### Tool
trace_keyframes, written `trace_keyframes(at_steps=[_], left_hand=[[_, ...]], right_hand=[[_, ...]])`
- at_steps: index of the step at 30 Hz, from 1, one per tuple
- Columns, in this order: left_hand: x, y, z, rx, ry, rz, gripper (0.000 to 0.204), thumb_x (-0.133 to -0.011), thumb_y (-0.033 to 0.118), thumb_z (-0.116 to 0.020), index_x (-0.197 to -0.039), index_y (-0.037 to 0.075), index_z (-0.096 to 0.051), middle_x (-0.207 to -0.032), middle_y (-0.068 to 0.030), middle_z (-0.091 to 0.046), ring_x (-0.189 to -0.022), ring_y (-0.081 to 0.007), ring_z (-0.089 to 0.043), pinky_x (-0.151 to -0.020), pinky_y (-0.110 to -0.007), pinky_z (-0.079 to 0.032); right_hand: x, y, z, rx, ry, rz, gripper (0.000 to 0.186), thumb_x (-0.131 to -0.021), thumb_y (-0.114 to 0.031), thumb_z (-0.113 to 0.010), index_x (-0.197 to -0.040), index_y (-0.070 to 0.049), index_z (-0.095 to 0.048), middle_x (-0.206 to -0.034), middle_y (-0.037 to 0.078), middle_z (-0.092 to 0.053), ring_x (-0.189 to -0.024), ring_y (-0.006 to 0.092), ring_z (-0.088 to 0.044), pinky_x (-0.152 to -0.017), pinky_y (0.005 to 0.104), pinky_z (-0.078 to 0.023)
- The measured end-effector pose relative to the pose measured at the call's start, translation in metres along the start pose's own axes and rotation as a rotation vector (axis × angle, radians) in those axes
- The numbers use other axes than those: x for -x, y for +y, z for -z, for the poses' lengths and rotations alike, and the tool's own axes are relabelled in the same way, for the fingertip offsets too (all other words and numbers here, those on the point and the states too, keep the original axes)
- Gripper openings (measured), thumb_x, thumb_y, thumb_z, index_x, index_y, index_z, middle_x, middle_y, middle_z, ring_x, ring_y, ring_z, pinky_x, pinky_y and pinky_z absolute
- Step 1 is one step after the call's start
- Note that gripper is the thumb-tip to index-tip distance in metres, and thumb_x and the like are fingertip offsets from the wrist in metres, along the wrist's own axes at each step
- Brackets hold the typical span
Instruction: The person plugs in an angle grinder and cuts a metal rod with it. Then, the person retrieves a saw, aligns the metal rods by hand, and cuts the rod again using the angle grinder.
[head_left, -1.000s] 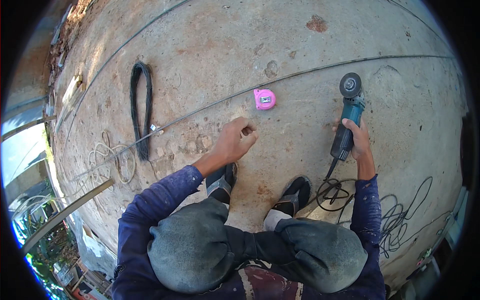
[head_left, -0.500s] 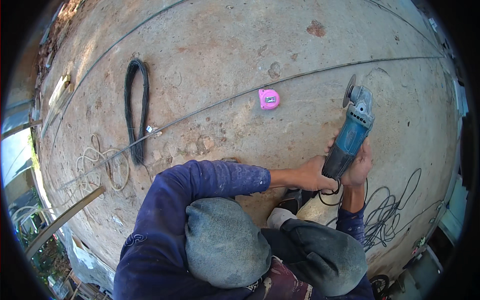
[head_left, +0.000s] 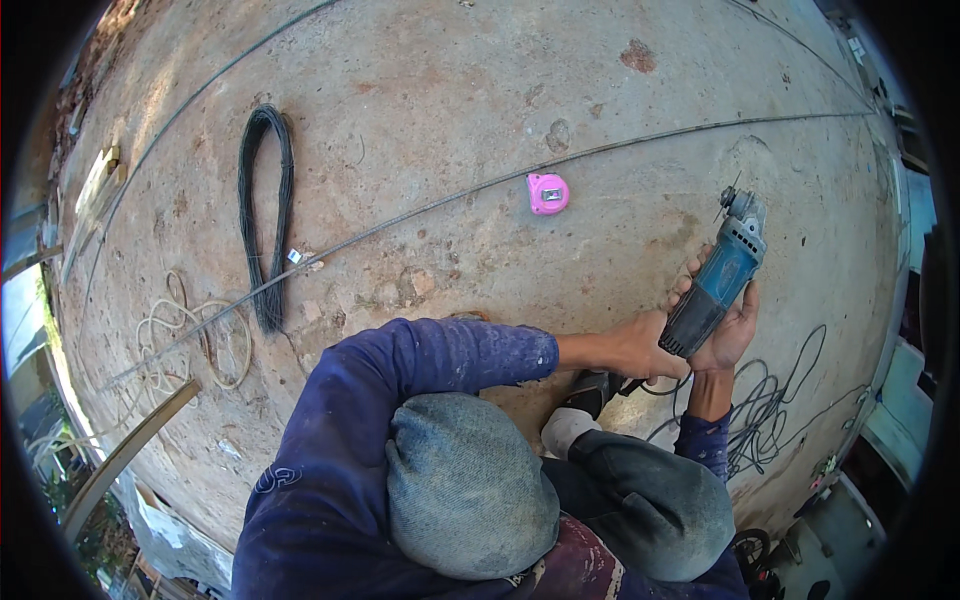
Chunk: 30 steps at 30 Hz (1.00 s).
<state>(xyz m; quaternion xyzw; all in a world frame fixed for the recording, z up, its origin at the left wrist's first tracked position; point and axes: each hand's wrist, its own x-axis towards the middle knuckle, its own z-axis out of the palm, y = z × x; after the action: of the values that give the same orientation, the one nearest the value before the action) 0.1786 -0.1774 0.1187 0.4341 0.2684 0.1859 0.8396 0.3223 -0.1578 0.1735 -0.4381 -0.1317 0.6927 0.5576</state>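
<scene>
A blue and black angle grinder (head_left: 728, 270) is held out at the right, its grey metal head pointing away from me. Its thin disc (head_left: 737, 192) shows nearly edge-on. My right hand (head_left: 732, 338) cups the body from beneath, fingertips along the left side and thumb on the right. Reaching across from the left, my left hand (head_left: 638, 345) is closed at the rear end by the cord; its fingertips are partly hidden. A pink tape measure (head_left: 548, 194) lies on the concrete, left of the grinder and apart from both hands.
A long steel rebar (head_left: 440, 207) crosses the concrete floor beyond my hands. Left of it lies a looped bundle of black wire (head_left: 247, 190), near a tangled pale rope (head_left: 240, 350). Dark cable (head_left: 765, 415) is coiled at the right. A wooden strip (head_left: 135, 450) juts in at lower left.
The grinder has turned in my hands, so its disc now shows edge-on rather than at a slant. Both hands and the tool have shifted slightly right and nearer in the picture.
</scene>
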Motion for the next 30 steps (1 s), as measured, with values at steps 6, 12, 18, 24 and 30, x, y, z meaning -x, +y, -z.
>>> trace_keyframes(at_steps=[6,12,18,24,30], left_hand=[[0.000,-0.005,0.006,-0.021,-0.042,-0.002,0.036,-0.076,0.031,-0.077,-0.087,0.001,-0.062,-0.066,-0.0082,-0.065,-0.061,-0.0192,-0.068,-0.058,-0.034,-0.054],[0.005,0.005,0.019,-0.281,0.037,0.074,0.057,-0.077,0.047,-0.077,-0.099,-0.004,-0.064,-0.085,-0.0183,-0.069,-0.078,-0.0331,-0.070,-0.072,-0.043,-0.056],[0.018,-0.010,0.107,-1.094,0.574,-0.307,0.071,-0.092,0.052,-0.069,-0.133,-0.006,-0.060,-0.144,-0.0282,-0.054,-0.131,-0.0424,-0.052,-0.108,-0.053,-0.045],[0.017,-0.045,0.185,-1.584,0.750,-0.230,0.051,-0.091,0.015,-0.064,-0.141,0.005,-0.057,-0.144,-0.0226,-0.055,-0.127,-0.0404,-0.053,-0.100,-0.050,-0.046],[0.041,-0.053,0.194,-1.644,0.705,-0.265,0.045,-0.088,0.012,-0.063,-0.132,0.006,-0.061,-0.137,-0.0234,-0.057,-0.121,-0.0363,-0.054,-0.095,-0.047,-0.045]], right_hand=[[-0.006,0.001,0.016,0.047,-0.114,-0.055,0.074,-0.108,-0.064,-0.031,-0.143,-0.001,-0.047,-0.111,0.015,-0.068,-0.092,0.0274,-0.072,-0.077,0.0421,-0.065],[-0.015,0.001,-0.012,0.582,0.353,-0.017,0.061,-0.100,-0.053,-0.061,-0.129,0.000,-0.055,-0.097,0.014,-0.069,-0.076,0.0244,-0.072,-0.064,0.0366,-0.063],[-0.001,-0.052,-0.008,0.928,0.331,-0.180,0.055,-0.087,-0.041,-0.083,-0.113,0.002,-0.061,-0.085,0.011,-0.068,-0.068,0.0191,-0.070,-0.063,0.0321,-0.060],[0.008,-0.077,-0.027,1.108,0.236,-0.189,0.047,-0.083,-0.035,-0.084,-0.108,-0.002,-0.061,-0.080,0.008,-0.067,-0.063,0.0161,-0.068,-0.059,0.0293,-0.059],[-0.012,-0.052,-0.056,0.947,0.189,-0.243,0.047,-0.083,-0.021,-0.081,-0.117,-0.001,-0.053,-0.088,0.010,-0.065,-0.072,0.0178,-0.069,-0.064,0.0326,-0.062]])
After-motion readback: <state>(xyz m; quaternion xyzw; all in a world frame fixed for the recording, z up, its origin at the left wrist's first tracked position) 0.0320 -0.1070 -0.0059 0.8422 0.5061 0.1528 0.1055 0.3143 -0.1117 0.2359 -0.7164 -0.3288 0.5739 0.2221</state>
